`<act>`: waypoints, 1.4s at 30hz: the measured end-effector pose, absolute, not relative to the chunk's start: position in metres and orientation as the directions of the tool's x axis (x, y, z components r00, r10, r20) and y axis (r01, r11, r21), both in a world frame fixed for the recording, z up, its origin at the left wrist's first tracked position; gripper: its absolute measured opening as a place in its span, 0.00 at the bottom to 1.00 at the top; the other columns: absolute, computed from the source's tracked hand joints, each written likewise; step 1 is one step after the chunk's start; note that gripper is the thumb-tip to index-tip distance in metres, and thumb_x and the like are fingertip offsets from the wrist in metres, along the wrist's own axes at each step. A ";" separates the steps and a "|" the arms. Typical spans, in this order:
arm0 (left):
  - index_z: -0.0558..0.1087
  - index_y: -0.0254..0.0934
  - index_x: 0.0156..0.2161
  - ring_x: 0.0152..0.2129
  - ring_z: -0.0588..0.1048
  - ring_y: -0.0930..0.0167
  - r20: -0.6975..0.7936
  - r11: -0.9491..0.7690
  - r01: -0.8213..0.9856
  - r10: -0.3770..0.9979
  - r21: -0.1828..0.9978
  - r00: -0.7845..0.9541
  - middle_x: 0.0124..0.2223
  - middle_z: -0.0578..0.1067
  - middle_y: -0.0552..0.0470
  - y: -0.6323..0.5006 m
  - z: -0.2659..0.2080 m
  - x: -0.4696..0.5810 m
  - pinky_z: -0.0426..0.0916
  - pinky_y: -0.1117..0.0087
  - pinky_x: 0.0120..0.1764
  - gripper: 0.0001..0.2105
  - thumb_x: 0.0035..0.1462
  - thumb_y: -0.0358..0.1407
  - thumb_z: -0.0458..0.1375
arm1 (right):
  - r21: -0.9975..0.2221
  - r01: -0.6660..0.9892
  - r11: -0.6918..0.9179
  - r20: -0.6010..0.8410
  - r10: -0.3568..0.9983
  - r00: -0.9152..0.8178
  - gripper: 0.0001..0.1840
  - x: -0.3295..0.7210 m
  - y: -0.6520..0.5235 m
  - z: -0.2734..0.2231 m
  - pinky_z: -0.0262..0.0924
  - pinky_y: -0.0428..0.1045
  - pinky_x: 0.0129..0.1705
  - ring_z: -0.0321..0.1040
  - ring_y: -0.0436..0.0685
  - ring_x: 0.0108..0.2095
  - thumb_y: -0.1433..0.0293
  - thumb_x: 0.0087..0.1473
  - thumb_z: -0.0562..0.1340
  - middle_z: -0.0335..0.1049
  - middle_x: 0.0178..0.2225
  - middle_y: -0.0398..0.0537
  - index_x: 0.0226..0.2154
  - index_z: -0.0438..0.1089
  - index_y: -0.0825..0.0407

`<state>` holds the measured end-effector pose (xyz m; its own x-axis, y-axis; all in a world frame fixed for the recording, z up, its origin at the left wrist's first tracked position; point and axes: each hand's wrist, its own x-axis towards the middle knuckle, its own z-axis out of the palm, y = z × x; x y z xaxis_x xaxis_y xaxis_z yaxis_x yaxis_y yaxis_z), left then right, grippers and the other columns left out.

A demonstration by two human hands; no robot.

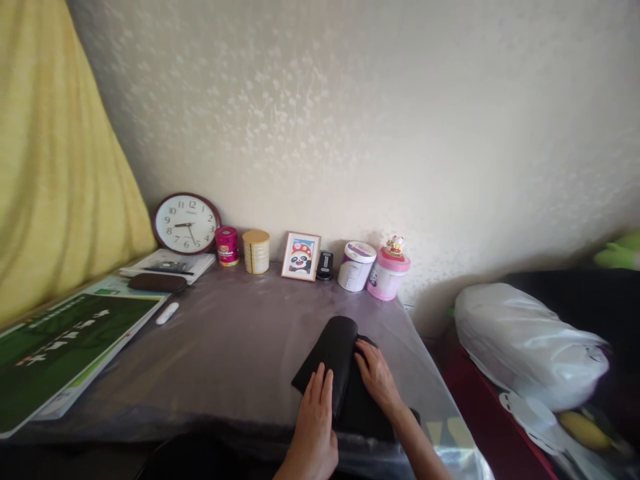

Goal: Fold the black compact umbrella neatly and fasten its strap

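Our desk stands against a wall. Along its left edge lies a green board; its white characters are too blurred to read. Near the front edge, toward the right corner, a black sheet lies doubled over. We seem to be mid-fold; the next move calls for pressing the bend flat. At the far left corner, a clock shows numerals, its brand unreadable. Our left hand lies flat on the fold, fingers straight, gripping nothing; our right hand bends over the right part, grip unclear. On the far edge, we cannot read the white tub's label.
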<state>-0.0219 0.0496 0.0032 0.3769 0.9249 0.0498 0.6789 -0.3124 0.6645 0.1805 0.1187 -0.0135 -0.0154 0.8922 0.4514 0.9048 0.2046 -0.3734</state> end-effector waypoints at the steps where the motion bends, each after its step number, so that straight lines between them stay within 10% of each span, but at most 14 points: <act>1: 0.43 0.29 0.62 0.62 0.39 0.65 0.057 -0.313 0.671 0.926 0.672 0.374 0.66 0.39 0.45 0.050 0.004 -0.022 0.44 0.61 0.61 0.43 0.35 0.18 0.46 | -0.326 0.927 0.184 0.444 0.896 -0.022 0.18 0.184 0.112 -0.018 0.56 0.55 0.52 0.62 0.59 0.50 0.67 0.57 0.49 0.67 0.49 0.52 0.46 0.67 0.52; 7: 0.47 0.29 0.61 0.61 0.45 0.66 0.095 -0.286 0.550 0.932 0.785 0.349 0.65 0.44 0.42 0.054 0.004 -0.026 0.46 0.61 0.61 0.41 0.34 0.17 0.45 | -0.214 0.973 -0.092 0.428 0.886 0.178 0.18 0.222 0.103 -0.017 0.56 0.58 0.51 0.64 0.62 0.48 0.70 0.56 0.49 0.69 0.47 0.55 0.43 0.69 0.53; 13: 0.49 0.28 0.60 0.61 0.46 0.67 0.113 -0.262 0.469 0.940 0.844 0.322 0.65 0.46 0.42 0.056 0.003 -0.028 0.45 0.64 0.61 0.40 0.34 0.19 0.45 | -0.211 0.963 0.170 0.414 0.908 -0.069 0.20 0.199 0.103 -0.011 0.52 0.57 0.55 0.59 0.58 0.53 0.66 0.58 0.47 0.64 0.53 0.51 0.51 0.63 0.51; 17: 0.49 0.30 0.60 0.61 0.45 0.67 0.100 -0.237 0.411 0.940 0.880 0.327 0.65 0.46 0.43 0.055 0.006 -0.032 0.42 0.63 0.62 0.40 0.35 0.19 0.45 | -0.200 0.979 0.048 0.331 0.943 0.021 0.20 0.199 0.108 -0.010 0.54 0.59 0.52 0.63 0.62 0.51 0.69 0.56 0.48 0.65 0.52 0.56 0.47 0.67 0.53; 27: 0.43 0.34 0.61 0.62 0.41 0.71 0.010 -0.124 0.290 0.931 0.949 0.364 0.65 0.42 0.46 0.057 0.021 -0.048 0.37 0.63 0.62 0.40 0.37 0.20 0.44 | -0.694 0.675 -0.250 0.099 0.896 0.434 0.21 0.221 0.112 0.000 0.63 0.50 0.33 0.71 0.57 0.31 0.59 0.51 0.49 0.74 0.31 0.50 0.35 0.71 0.52; 42: 0.47 0.28 0.60 0.61 0.45 0.67 0.079 -0.235 0.471 0.942 0.850 0.326 0.65 0.44 0.40 0.054 0.008 -0.031 0.44 0.63 0.61 0.41 0.35 0.18 0.45 | -0.803 0.569 -0.179 0.079 0.913 0.399 0.24 0.190 0.110 0.019 0.59 0.50 0.30 0.67 0.59 0.28 0.50 0.44 0.53 0.70 0.22 0.47 0.22 0.69 0.53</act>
<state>-0.0314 0.0538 0.0077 0.3264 0.9419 0.0795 0.4710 -0.2350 0.8503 0.1899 0.1098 0.0190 0.3992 0.9135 0.0789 0.5687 -0.1792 -0.8028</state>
